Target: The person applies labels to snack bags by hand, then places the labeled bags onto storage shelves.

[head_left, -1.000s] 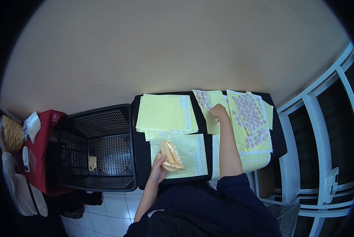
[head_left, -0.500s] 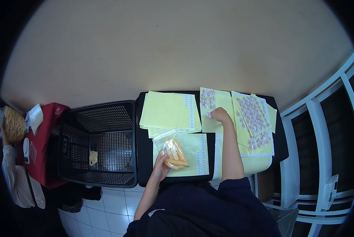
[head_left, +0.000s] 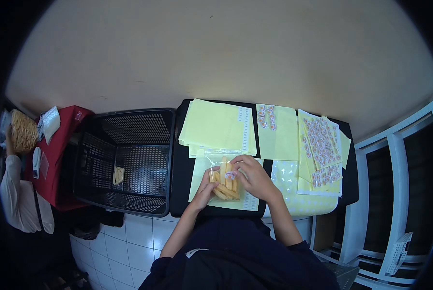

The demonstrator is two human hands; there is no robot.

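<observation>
My left hand (head_left: 204, 194) grips the left side of a clear plastic bag (head_left: 224, 186) filled with pale yellow snack sticks. From the right, my right hand (head_left: 256, 180) pinches a small round sticker (head_left: 231, 175) with a red-and-white print, right at the front of the bag. Underneath the bag lies a yellow label sheet (head_left: 250, 202) with small printed labels along its right edge. Beyond my right hand is a yellow sticker sheet (head_left: 283, 137) that carries two short columns of round stickers.
Left of the sheets stands a black plastic crate (head_left: 139, 113) with one small pack (head_left: 119, 175) inside. More yellow label sheets (head_left: 214, 125) are stacked at the back, and sheets full of round stickers (head_left: 321, 145) lie right. At far left, a person's arm (head_left: 12, 169) reaches toward a bag of snacks (head_left: 24, 133) by a red-covered table.
My right hand has come from the sticker sheet to the bag, bringing one sticker off the sheet. The bag is now held more upright in my left hand. The view has shifted slightly.
</observation>
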